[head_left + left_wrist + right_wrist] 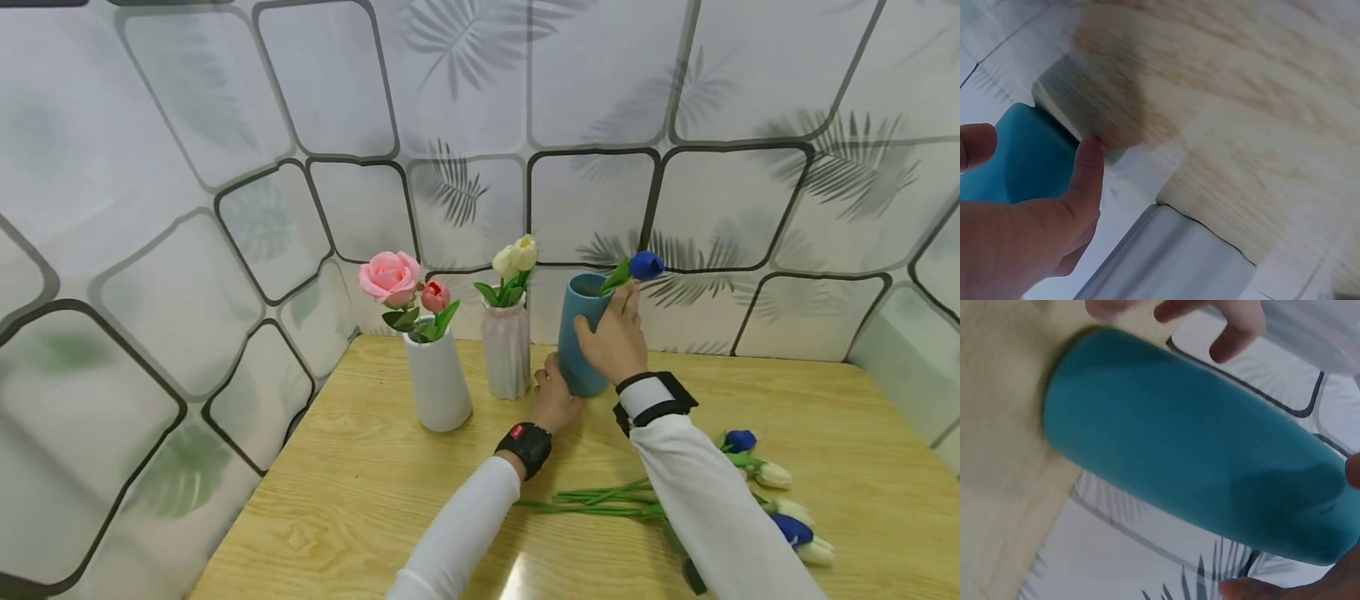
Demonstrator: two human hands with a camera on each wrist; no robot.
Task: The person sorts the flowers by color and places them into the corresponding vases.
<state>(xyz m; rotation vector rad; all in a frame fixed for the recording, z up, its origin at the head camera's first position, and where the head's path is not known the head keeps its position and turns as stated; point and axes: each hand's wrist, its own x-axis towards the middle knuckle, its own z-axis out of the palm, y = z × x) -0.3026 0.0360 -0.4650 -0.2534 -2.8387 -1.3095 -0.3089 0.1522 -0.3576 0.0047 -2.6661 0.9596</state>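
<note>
A tall blue vase (573,354) stands near the wall side of the table, with a blue tulip (647,266) leaning out over its rim to the right. My right hand (617,337) grips the upper part of this vase, thumb across its front and fingers on the far right side, right below the tulip. Beside the vase's base is my left hand (553,402), its fingers spread. In the right wrist view a small gap shows between those fingertips and the blue vase (1191,444). The left wrist view has the left thumb and a finger close about the blue vase (1035,156).
Left of the blue vase stand a ribbed pale vase (506,350) with cream tulips (516,257) and a white vase (438,383) holding a pink rose (390,277) and a red tulip (436,296). Loose blue and white tulips (772,475) lie under the right forearm. A patterned curtain (465,108) surrounds the table.
</note>
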